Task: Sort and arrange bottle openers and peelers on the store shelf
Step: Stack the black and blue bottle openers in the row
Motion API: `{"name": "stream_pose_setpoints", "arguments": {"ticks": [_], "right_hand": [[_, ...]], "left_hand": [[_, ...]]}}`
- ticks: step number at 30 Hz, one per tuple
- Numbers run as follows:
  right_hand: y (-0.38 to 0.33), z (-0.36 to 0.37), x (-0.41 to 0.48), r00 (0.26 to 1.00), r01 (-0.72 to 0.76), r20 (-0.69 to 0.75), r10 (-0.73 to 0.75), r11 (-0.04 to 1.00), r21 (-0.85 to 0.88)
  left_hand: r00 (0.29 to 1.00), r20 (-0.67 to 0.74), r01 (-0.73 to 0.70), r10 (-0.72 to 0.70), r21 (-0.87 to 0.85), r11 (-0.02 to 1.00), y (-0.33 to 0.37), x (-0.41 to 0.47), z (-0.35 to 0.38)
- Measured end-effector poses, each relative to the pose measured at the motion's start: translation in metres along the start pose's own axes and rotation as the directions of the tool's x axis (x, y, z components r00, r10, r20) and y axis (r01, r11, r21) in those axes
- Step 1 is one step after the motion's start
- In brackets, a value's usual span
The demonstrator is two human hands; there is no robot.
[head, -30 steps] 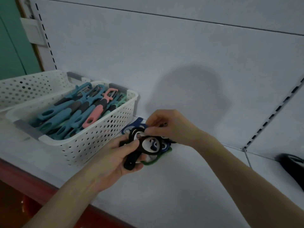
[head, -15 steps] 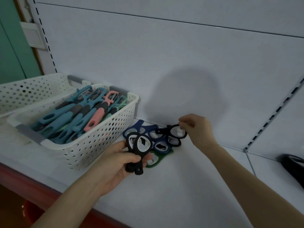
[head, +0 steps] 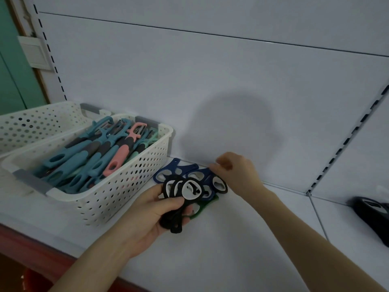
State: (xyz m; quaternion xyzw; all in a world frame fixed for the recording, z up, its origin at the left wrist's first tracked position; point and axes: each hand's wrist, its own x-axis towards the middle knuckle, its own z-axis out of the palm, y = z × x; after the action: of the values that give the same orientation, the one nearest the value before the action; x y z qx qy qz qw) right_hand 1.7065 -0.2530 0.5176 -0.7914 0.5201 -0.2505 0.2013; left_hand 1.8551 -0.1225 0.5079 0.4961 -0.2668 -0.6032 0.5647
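Head view: the left hand (head: 155, 211) is closed around a fanned stack of black bottle openers (head: 185, 189), thumb across their necks, holding them just above the white shelf (head: 231, 256) next to the basket. The right hand (head: 237, 175) has its fingers curled, the tips pinching the handle end of a single black opener (head: 220, 185) that lies on a small overlapping pile of blue bottle openers (head: 200, 175) against the shelf's back panel. A green opener (head: 208, 204) sticks out from under the near edge of that pile. To the left, touching or just beside the pile, stands a white perforated basket (head: 126, 175) packed with peelers (head: 84, 157), mostly teal with a pink peeler (head: 120, 154) among them; a second white basket (head: 42, 121) sits behind it, its contents hidden. A dark object (head: 370, 216) lies well apart on the next shelf section, too cut off to name.

The peelers look sorted; the step in hand seems to be laying out openers one at a time from the stack. The next move likely calls for letting go of the placed opener without nudging the pile, then drawing another from the left hand's stack. The colours overlap loosely, so the pile could slide or mix.
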Motion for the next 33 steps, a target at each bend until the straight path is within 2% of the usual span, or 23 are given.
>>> {"name": "stream_pose_setpoints", "arguments": {"ticks": [2, 3, 5, 7, 10, 13, 17, 19, 22, 24, 27, 31, 33], "right_hand": [[0.015, 0.003, 0.001, 0.981, -0.134, 0.099, 0.168, 0.948, -0.287], [0.02, 0.005, 0.001, 0.971, -0.158, 0.125, 0.204, 0.94, -0.303], [0.024, 0.007, 0.001, 0.965, -0.2, 0.14, 0.22, 0.969, -0.146], [0.029, 0.005, 0.002, 0.978, -0.193, 0.093, 0.189, 0.98, 0.04], [0.03, -0.009, -0.002, 0.99, -0.134, 0.007, 0.14, 0.933, 0.334], [0.021, -0.028, -0.011, 0.985, -0.073, 0.168, -0.028, 0.825, 0.56], [-0.011, -0.033, -0.023, 0.878, 0.081, 0.373, -0.301, 0.86, 0.505], [-0.025, -0.024, -0.025, 0.862, 0.174, 0.357, -0.359, 0.873, 0.457], [-0.031, -0.01, -0.024, 0.905, 0.264, 0.225, -0.36, 0.893, 0.365], [-0.029, -0.002, -0.025, 0.939, 0.226, 0.158, -0.305, 0.895, 0.384], [-0.028, 0.005, -0.029, 0.951, 0.106, 0.196, -0.24, 0.846, 0.522], [-0.025, 0.004, -0.033, 0.931, 0.135, 0.212, -0.296, 0.822, 0.553], [-0.026, 0.004, -0.035, 0.93, 0.118, 0.215, -0.296, 0.799, 0.589]], "left_hand": [[0.999, -0.025, -0.023, 0.022, -0.014, 1.0, -0.001, 0.001, -0.003], [0.999, -0.029, -0.028, 0.027, -0.025, 0.999, 0.0, 0.001, -0.004], [0.999, -0.03, -0.022, 0.021, -0.035, 0.999, -0.001, 0.001, -0.004], [0.999, -0.043, -0.008, 0.006, -0.031, 0.999, -0.001, 0.002, -0.005], [0.998, -0.057, 0.019, -0.021, -0.042, 0.999, -0.001, 0.003, -0.006], [0.999, -0.023, 0.048, -0.05, -0.062, 0.997, 0.001, 0.003, -0.005], [0.991, 0.083, 0.104, -0.101, -0.036, 0.994, 0.004, 0.002, -0.002], [0.991, 0.109, 0.076, -0.079, 0.025, 0.997, 0.004, 0.001, 0.0], [0.994, 0.107, 0.025, -0.031, 0.051, 0.998, 0.0, -0.004, 0.001], [0.995, 0.099, 0.004, -0.007, 0.025, 1.0, -0.002, -0.007, 0.001], [0.993, 0.117, -0.003, 0.006, -0.023, 1.0, -0.001, -0.009, 0.001], [0.972, 0.224, 0.087, -0.066, -0.083, 0.993, 0.002, -0.013, -0.003], [0.971, 0.229, 0.089, -0.064, -0.101, 0.991, 0.002, -0.013, -0.004]]}}
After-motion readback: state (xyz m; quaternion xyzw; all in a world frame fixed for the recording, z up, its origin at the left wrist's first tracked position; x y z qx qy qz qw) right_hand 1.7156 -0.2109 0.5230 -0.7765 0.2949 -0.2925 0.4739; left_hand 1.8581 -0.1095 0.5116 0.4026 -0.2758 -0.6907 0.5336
